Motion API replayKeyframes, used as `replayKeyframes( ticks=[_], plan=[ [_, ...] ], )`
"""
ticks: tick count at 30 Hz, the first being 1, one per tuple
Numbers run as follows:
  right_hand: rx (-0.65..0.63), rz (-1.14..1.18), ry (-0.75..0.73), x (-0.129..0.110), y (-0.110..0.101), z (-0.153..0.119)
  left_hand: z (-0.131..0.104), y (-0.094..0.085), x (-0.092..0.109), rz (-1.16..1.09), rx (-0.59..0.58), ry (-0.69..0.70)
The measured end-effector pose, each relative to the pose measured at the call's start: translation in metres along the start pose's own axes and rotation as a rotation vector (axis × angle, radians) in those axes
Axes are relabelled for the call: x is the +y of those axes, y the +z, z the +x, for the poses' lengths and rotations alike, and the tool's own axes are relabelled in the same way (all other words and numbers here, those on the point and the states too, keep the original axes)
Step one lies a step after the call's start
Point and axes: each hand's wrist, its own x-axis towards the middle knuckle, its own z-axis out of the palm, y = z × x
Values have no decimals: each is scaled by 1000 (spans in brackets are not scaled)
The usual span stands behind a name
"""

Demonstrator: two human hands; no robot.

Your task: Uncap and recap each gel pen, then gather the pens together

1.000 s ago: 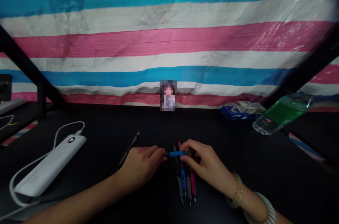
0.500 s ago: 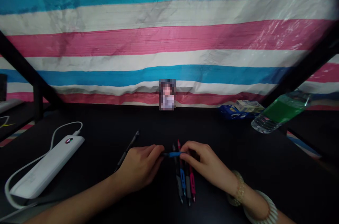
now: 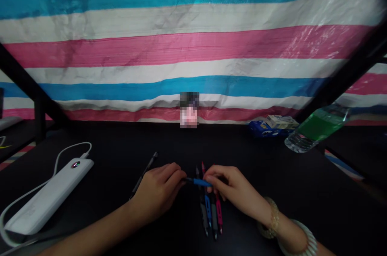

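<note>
A blue and black pen (image 3: 201,182) spans the gap between my two hands. My left hand (image 3: 161,187) pinches its dark end, while my right hand (image 3: 228,183) holds the blue end between thumb and fingertips. Under and just in front of it, several pens lie side by side on the black table: a blue one (image 3: 208,207), a pink one (image 3: 219,215) and grey-black ones (image 3: 214,215). Another dark pen (image 3: 145,171) lies slanted behind my left hand, partly hidden by it.
On the left lies a white power bank (image 3: 50,195) with a white cable (image 3: 57,159). At the back right are a blue packet (image 3: 258,129), a small pale box (image 3: 281,121) and a tilted-looking bottle of green liquid (image 3: 320,127). A striped sheet (image 3: 181,46) hangs behind the table.
The held pen has turned slightly, its blue end now a little lower, and more of its dark part shows by my left hand. The view has shifted slightly.
</note>
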Motion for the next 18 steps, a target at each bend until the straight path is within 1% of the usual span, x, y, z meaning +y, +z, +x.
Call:
replayKeyframes(
  ticks=[3, 5, 7, 8, 10, 14, 18],
  plan=[
    [16, 89, 27, 3, -1, 1, 0, 2, -3, -11, 40, -14],
    [-42, 176, 72, 5, 0, 1, -1, 4, -3, -22, 53, -19],
    [-90, 184, 94, 6, 1, 1, -3, 5, -3, -32, 63, -21],
    [-93, 165, 91, 6, 1, 1, -3, 6, -3, -37, 66, -23],
    [-63, 137, 65, 6, 2, 1, -4, 6, -3, -46, 74, -26],
    [24, 166, 31, 5, 1, 2, -2, 4, -2, -56, 85, -36],
    [99, 140, 42, 7, 0, 3, -2, 2, -2, -21, 95, -61]
  ],
)
